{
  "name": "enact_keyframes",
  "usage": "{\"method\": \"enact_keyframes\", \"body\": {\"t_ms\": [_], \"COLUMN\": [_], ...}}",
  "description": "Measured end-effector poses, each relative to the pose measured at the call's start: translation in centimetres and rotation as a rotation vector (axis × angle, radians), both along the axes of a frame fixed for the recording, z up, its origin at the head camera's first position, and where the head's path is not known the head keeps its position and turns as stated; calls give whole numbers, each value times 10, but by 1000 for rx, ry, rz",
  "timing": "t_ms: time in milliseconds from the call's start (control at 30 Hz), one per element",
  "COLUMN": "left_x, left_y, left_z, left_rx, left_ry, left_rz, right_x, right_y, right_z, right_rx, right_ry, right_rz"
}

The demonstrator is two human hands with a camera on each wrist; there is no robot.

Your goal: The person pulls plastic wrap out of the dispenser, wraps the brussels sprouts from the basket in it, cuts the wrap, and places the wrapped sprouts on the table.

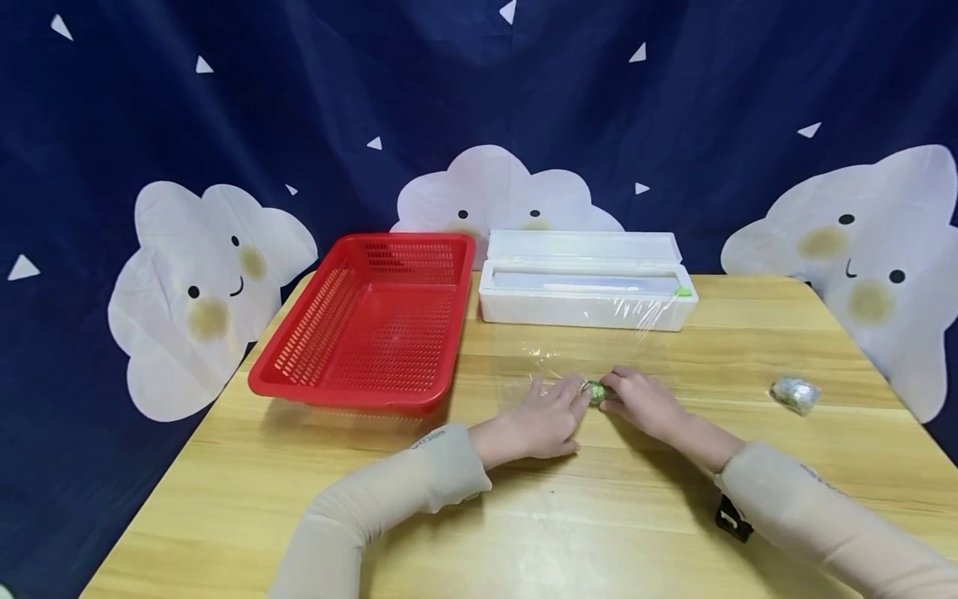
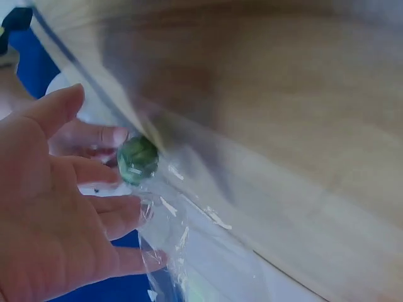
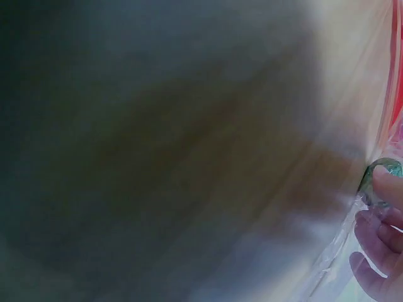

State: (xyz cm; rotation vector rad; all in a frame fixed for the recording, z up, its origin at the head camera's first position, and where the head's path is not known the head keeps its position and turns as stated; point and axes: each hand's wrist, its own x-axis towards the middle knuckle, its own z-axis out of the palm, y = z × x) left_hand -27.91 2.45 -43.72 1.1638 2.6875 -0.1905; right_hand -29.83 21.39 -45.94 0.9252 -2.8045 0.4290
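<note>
A small round green ball [image 1: 596, 393], its exact kind unclear, lies on clear plastic film [image 1: 535, 358] between the hands. My right hand [image 1: 645, 403] pinches it from the right; in the right wrist view the thumb presses on the green ball [image 3: 371, 189] and the other fingers curl below. From the left, my left hand [image 1: 539, 423] reaches in with fingers spread and fairly straight. The left wrist view puts its fingertips beside the green ball [image 2: 138, 160] and against the film [image 2: 165, 220]. The film runs back toward a white dispenser box [image 1: 587, 308] with its lid raised.
A red plastic basket [image 1: 449, 366] stands at the left of the wooden table [image 1: 569, 532]. At the right lies a small crumpled film-wrapped bundle [image 1: 796, 394]. A green slider [image 1: 683, 292] sits on the box's right end. Behind the table hangs a dark blue cloth [image 1: 337, 100].
</note>
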Motion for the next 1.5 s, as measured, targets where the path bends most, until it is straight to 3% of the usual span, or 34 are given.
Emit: {"method": "enact_keyframes", "body": {"t_ms": [233,400,533,700,933,1133,1300,1400,1500], "left_x": [-5,-14,-18,-20,-23,-29,-36,-38,-41], "left_y": [-3,-5,-5,0,15,20,19,17,16], "left_z": [-3,-6,-8,-9,-10,-12,-6,-5,-6], "left_rx": [-77,-100,-111,-79,-35,-64,-30,-6,4], "left_ry": [149,133,149,170,131,53,-5,-57,-90], "left_rz": [20,119,191,223,68,95,104,114,122], "right_x": [-8,-11,-13,-19,-26,-32,-38,-37,-32], "right_y": [0,0,0,3,4,2,5,8,7], "right_z": [2,5,5,3,0,-1,-1,0,0], "right_rx": [74,89,14,-61,-27,-31,-31,-13,8], "right_ry": [42,-27,-148,-196,-204,-257,-254,-173,7], "right_rz": [66,54,19,18,-40,-63,-45,-45,-49]}}
